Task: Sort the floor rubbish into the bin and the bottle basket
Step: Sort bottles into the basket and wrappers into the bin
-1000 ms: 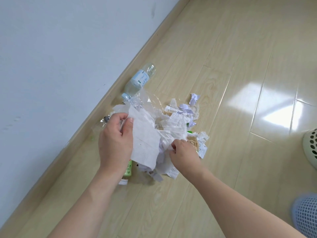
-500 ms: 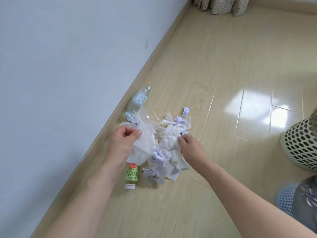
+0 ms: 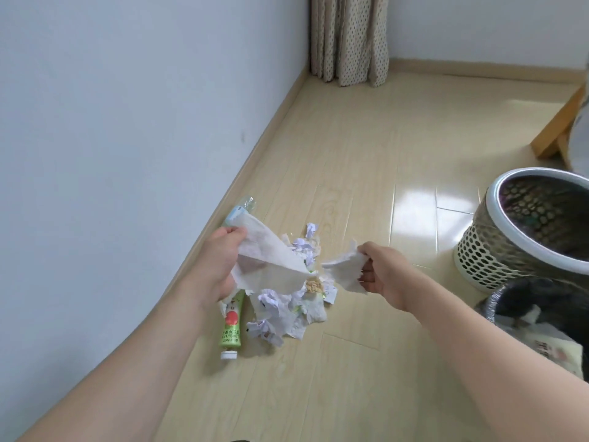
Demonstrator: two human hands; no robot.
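**Both hands up with paper, pile below**

I've got my left hand (image 3: 220, 266) pinched on a big white tissue sheet (image 3: 271, 263), lifted above the floor (image 3: 350, 173). My right hand (image 3: 382, 275) grips a smaller crumpled tissue (image 3: 345, 272), held apart from the sheet. Under them lies the paper scrap pile (image 3: 287, 311), with a green bottle (image 3: 231, 327) just beside it and a clear bottle (image 3: 240, 210) by the wall. At the right, the perforated basket (image 3: 487, 250) and the black-lined bin (image 3: 510, 298).
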